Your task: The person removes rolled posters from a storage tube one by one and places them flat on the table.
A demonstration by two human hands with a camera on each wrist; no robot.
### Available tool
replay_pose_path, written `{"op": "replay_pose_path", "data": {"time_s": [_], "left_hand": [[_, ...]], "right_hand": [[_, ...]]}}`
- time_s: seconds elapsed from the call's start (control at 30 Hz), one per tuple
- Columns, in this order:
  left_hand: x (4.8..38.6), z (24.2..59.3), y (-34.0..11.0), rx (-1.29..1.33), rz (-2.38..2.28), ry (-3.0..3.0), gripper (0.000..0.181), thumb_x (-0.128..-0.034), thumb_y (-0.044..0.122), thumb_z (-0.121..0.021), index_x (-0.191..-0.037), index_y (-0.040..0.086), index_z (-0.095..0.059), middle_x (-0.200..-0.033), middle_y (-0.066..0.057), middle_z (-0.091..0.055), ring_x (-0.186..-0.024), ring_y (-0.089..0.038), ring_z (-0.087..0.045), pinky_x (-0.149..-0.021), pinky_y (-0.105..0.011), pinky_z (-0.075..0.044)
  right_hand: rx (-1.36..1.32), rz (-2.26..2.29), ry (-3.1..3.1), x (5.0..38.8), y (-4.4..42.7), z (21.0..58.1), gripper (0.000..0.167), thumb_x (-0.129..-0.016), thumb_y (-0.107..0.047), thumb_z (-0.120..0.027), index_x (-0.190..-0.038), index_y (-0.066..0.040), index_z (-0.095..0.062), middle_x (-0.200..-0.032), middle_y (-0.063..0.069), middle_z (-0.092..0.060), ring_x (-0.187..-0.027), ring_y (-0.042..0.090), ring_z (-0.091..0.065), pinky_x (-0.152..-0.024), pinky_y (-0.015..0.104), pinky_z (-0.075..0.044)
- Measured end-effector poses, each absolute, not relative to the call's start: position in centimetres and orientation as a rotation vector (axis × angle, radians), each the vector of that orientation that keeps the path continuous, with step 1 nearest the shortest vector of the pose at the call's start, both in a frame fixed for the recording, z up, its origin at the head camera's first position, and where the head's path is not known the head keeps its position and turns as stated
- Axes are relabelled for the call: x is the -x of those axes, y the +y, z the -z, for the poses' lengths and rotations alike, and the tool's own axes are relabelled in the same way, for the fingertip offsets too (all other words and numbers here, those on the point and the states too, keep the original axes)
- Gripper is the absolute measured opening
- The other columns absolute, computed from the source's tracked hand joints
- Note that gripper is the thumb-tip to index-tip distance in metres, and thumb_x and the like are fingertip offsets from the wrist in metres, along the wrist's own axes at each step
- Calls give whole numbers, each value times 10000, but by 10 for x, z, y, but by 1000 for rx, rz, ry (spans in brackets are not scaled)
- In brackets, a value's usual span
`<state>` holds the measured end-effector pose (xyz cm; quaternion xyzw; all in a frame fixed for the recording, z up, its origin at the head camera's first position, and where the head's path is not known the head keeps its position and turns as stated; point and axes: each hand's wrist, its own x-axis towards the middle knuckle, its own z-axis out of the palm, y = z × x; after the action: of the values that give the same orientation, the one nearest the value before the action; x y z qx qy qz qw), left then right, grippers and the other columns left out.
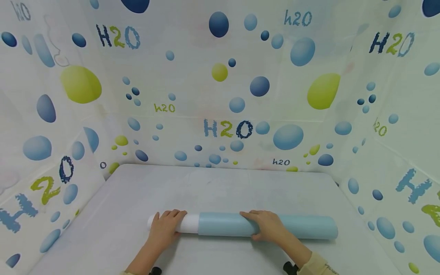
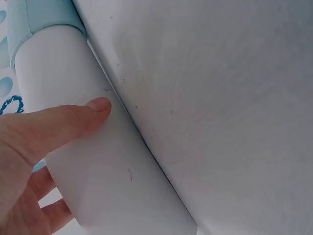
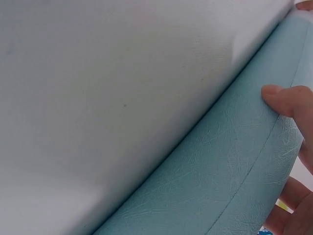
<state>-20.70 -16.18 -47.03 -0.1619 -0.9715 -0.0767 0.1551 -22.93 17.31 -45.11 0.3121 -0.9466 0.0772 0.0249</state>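
A long roll lies across the white table. Its left part is a smooth white roll (image 1: 189,223), and its right part is a light blue, creased, leather-like wrap (image 1: 306,227) around it with a thin seam line. My left hand (image 1: 166,228) grips the white part near its left end; in the left wrist view the thumb (image 2: 100,108) presses on the near side and fingers reach round the far side. Around the middle of the blue part my right hand (image 1: 268,226) holds on, with its thumb (image 3: 274,95) on one side and fingers (image 3: 288,210) on the other.
The white table (image 1: 220,191) extends behind and in front of the roll. Sheets printed with bubbles and H2O lettering (image 1: 228,129) stand at the back and both sides. Black devices (image 1: 290,268) show at both wrists.
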Motion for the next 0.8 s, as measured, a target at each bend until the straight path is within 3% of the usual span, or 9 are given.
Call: {"op": "replay_pose_path", "data": {"time_s": [0.8], "left_hand": [[204, 471, -185, 395, 198, -2776, 597, -558, 76, -844, -1097, 114, -589, -1063, -83, -609, -1019, -352, -539, -848, -704, -310]], "right_hand": [[-984, -289, -2952, 225, 198, 446, 735, -634, -296, -815, -1296, -189, -512, -1135, 87, -606, -938, 281, -605, -747, 463, -496]]}}
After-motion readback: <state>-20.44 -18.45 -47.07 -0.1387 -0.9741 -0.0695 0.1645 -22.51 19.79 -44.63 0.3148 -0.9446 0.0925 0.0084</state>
